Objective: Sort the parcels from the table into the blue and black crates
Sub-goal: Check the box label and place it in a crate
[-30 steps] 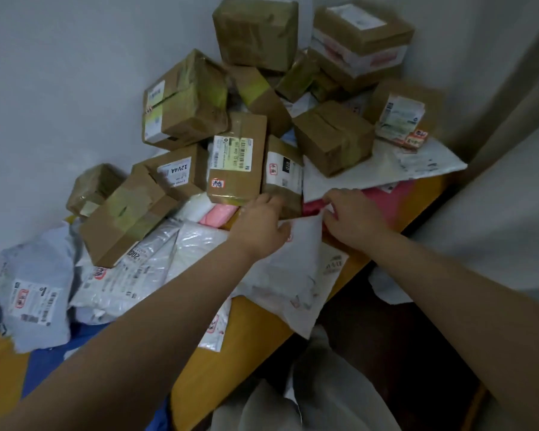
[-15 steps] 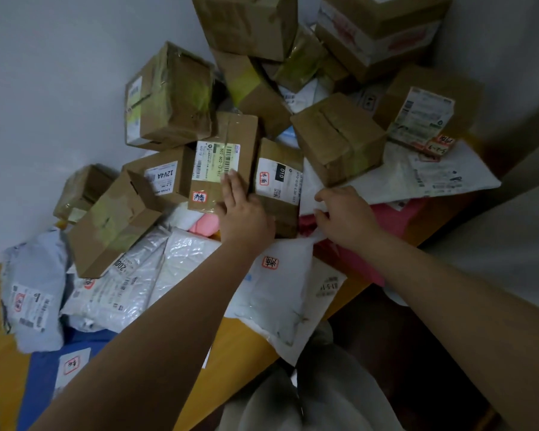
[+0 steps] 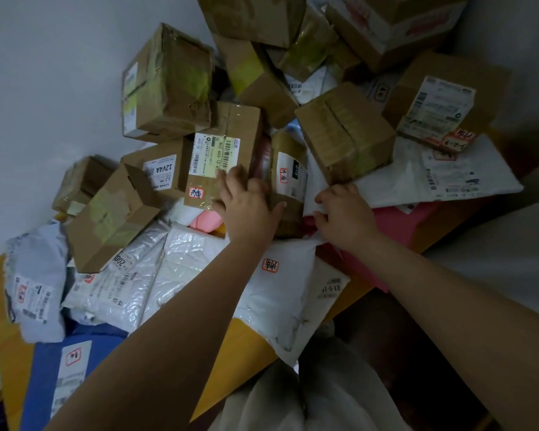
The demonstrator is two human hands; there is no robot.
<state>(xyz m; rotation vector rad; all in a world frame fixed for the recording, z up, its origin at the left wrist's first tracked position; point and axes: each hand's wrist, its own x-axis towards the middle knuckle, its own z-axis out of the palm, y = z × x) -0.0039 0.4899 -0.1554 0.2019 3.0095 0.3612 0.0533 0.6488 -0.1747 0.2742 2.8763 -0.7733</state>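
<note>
Now | left hand (image 3: pixel 246 203) has slid further up the flat labelled box (image 3: pixel 223 157), fingers straight, pressing | right hand (image 3: pixel 344 213) still pinches white mailer (image 3: pixel 280 281) at the table (image 3: pixel 234 343) edge | pile: about eleven cardboard boxes, roughly six poly bags

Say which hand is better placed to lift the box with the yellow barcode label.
Left. The left hand already lies on the barcode-label box, fingers spread across its lower right corner. The right hand is off to the side, pinching the white mailer's edge.
</note>
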